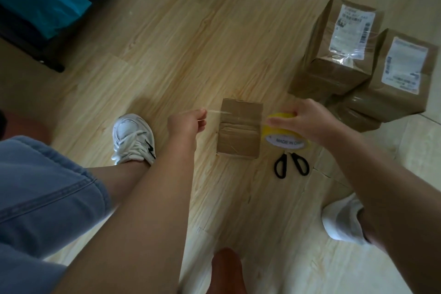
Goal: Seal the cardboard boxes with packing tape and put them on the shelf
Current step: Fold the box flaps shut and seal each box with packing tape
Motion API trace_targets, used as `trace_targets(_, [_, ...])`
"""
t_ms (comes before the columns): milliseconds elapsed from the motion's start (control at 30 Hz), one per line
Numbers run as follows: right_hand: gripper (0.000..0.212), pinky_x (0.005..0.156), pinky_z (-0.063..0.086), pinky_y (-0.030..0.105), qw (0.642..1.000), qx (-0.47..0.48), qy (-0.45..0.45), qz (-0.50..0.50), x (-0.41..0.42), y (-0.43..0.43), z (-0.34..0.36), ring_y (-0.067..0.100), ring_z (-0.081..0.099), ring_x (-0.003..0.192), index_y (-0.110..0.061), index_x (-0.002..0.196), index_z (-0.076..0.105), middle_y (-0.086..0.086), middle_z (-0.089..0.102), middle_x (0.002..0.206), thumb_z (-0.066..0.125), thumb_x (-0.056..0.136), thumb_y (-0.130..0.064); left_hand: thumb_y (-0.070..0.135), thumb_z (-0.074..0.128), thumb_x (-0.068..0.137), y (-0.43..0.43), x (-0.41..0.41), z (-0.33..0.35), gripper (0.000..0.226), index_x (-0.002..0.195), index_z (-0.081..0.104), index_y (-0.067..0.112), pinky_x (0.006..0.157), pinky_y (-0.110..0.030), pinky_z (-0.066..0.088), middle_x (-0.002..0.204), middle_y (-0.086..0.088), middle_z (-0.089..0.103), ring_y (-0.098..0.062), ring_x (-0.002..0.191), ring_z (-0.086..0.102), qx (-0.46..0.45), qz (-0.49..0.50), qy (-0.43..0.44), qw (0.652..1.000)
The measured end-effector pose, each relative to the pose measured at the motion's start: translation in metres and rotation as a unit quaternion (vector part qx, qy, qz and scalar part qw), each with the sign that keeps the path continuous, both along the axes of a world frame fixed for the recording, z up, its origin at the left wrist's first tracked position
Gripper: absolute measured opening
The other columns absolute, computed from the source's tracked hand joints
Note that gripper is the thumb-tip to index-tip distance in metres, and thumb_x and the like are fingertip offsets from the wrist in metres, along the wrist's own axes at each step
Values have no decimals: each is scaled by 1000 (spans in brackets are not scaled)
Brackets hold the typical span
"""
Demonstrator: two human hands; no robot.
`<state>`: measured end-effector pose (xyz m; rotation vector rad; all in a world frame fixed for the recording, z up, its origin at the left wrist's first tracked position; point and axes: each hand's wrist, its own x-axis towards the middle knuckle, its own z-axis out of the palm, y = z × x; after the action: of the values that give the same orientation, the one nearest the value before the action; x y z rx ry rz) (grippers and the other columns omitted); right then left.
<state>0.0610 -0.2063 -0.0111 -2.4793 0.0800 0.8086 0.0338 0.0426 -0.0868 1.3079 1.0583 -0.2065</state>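
Head view: left hand (pixel 187 124) pinches the tape end (pixel 204 112), right hand (pixel 298 118) grips the roll (pixel 285 137), strip (pixel 225 113) stretched over the small box (pixel 238 136) at frame centre. Hold it taut; lower it squarely along the seam (pixel 238 126).

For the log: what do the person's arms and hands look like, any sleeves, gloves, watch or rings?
Both forearms are bare, with no sleeve in view. The left hand and right hand wear no gloves; no watch, bracelet or ring shows on the wrists or visible fingers.
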Motion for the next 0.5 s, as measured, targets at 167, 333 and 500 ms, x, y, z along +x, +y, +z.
trace_targets(167, [54,54,33,29,993,-93,-34,57,5,3,-14,18,50,60,-17,58,53,-1,51,60,67,83,-63,12,73,89,-11,-6,-18,14,77,68,7,68,-26,57,76,-3,69,-13,64,63,24,5,44,999])
trace_targets(333, [49,54,35,27,986,-146,-27,73,11,4,-32,16,57,70,-23,67,54,-4,56,68,62,83,-69,8,72,87,-16,-8,-32,17,71,66,7,69,-29,58,73,-5,68,-15,64,64,28,17,46,998])
trace_targets(500, [43,51,29,25,985,-156,-18,70,12,4,-42,16,54,76,-27,92,62,-10,47,69,60,84,-69,9,72,88,-18,-3,-39,16,74,65,6,68,-29,59,77,-6,69,-17,67,67,12,16,59,998])
